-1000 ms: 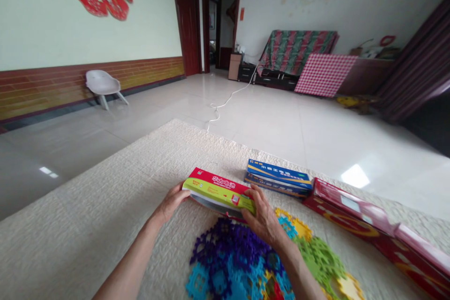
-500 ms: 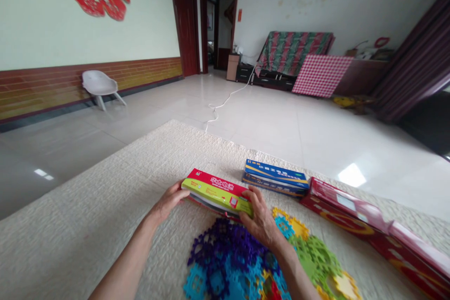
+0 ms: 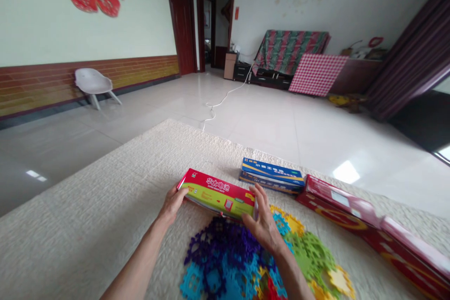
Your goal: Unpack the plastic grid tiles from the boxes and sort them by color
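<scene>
I hold a long red and yellow-green box (image 3: 218, 191) by its two ends, just above the cream mat (image 3: 87, 206). My left hand (image 3: 173, 204) grips the left end with curled fingers. My right hand (image 3: 262, 222) clasps the right end, fingers raised along the end flap. Directly below the box lies a heap of interlocking plastic pieces (image 3: 242, 262) in purple, blue, green and yellow. A blue box (image 3: 272, 174) rests on the mat just beyond my right hand.
Long red and pink boxes (image 3: 355, 211) lie along the mat's right side. Beyond the mat is a shiny tiled floor with a white cable (image 3: 218, 103), a white plastic chair (image 3: 92, 83) at the left wall and a covered sofa (image 3: 290, 51) at the back.
The red and yellow-green box has tipped so its red top faces me more, and my right fingers have shifted onto its end. The view has drifted slightly.
</scene>
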The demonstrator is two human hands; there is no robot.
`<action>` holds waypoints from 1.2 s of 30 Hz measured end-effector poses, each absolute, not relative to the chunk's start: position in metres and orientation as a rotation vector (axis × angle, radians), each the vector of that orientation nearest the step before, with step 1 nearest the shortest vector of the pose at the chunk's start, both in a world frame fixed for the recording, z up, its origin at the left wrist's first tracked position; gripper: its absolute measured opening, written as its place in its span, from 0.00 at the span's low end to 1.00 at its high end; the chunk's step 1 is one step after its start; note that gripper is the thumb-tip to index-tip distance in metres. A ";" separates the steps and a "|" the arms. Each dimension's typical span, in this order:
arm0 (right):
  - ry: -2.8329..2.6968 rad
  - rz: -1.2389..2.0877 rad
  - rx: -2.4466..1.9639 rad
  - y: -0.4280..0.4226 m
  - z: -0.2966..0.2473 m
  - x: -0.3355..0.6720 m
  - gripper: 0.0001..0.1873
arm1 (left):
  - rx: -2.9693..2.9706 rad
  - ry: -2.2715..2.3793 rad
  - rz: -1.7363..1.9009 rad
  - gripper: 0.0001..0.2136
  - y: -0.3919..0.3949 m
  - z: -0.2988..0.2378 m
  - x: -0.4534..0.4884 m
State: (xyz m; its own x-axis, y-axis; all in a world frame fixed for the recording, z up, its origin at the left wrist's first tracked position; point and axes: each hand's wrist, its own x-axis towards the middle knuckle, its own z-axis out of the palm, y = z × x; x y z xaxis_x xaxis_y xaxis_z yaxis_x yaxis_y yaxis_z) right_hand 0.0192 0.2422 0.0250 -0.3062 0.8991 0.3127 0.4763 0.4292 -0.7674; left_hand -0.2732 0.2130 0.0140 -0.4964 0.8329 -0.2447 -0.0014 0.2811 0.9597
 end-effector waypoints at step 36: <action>-1.645 0.985 -1.122 0.253 0.002 -0.030 0.31 | 0.927 1.902 1.448 0.36 0.226 -0.011 -0.305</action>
